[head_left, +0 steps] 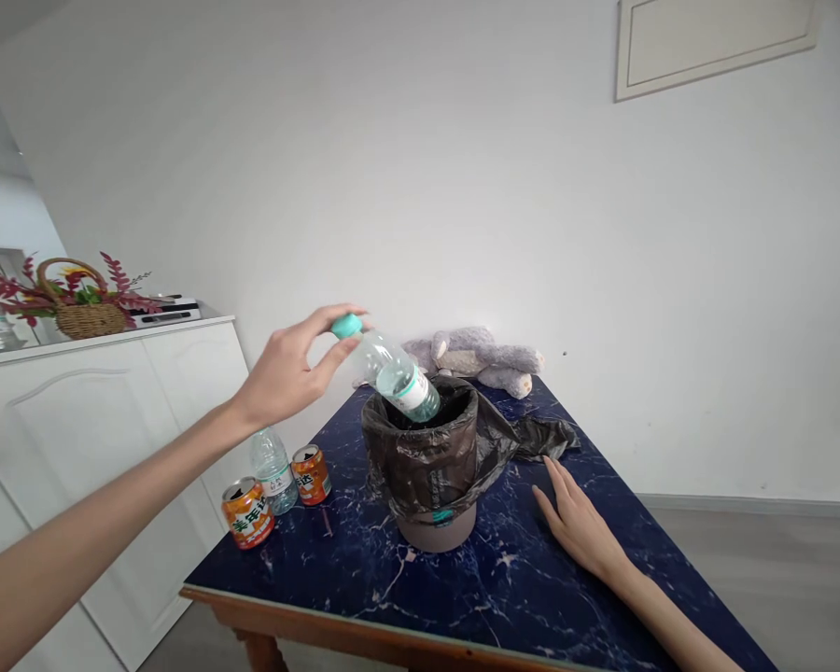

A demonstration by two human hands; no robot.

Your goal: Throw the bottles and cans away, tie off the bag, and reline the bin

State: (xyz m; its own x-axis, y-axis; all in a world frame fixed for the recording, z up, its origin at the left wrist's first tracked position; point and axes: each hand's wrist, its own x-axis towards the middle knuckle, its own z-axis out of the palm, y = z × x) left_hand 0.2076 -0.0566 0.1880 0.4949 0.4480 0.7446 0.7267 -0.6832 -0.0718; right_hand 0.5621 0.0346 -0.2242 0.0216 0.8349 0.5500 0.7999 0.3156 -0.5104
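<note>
My left hand (301,364) pinches a clear plastic bottle (399,373) by its turquoise cap. The bottle is tilted, its base over the mouth of a small trash bin (435,534) lined with a black plastic bag (424,457). Flat on the blue marbled table (364,583), to the right of the bin, rests my right hand (575,518), fingers extended and holding nothing. Its fingertips are near the trailing end of the bag. Left of the bin stand two orange drink cans (248,513) with a second clear bottle (274,471) between them.
Behind the bin a grey plush toy (490,357) lies against the white wall. A white cabinet (105,401) stands at the left, bearing a wicker basket (91,319) of red foliage. The table's wooden front edge (336,630) is close to me.
</note>
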